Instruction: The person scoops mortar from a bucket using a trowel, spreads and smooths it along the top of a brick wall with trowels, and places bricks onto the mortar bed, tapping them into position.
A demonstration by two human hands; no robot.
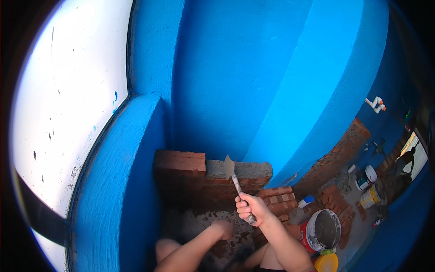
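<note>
My right hand is closed around the handle of a trowel. Its blade points away from me and lies over the grey mortar on top of a low brick wall; whether it touches the mortar I cannot make out. At the left end of that wall sits a red brick, against the blue side wall. Lower down, my left hand hovers in front of the brickwork, near the mortar-spattered floor. Its fingers are blurred and hidden from view.
To the right stands a red bucket of grey mortar, with a yellow lid beside it. Stacked bricks lie beyond my right hand, near a blue-and-white container. Farther off are more buckets. Blue walls enclose the corner.
</note>
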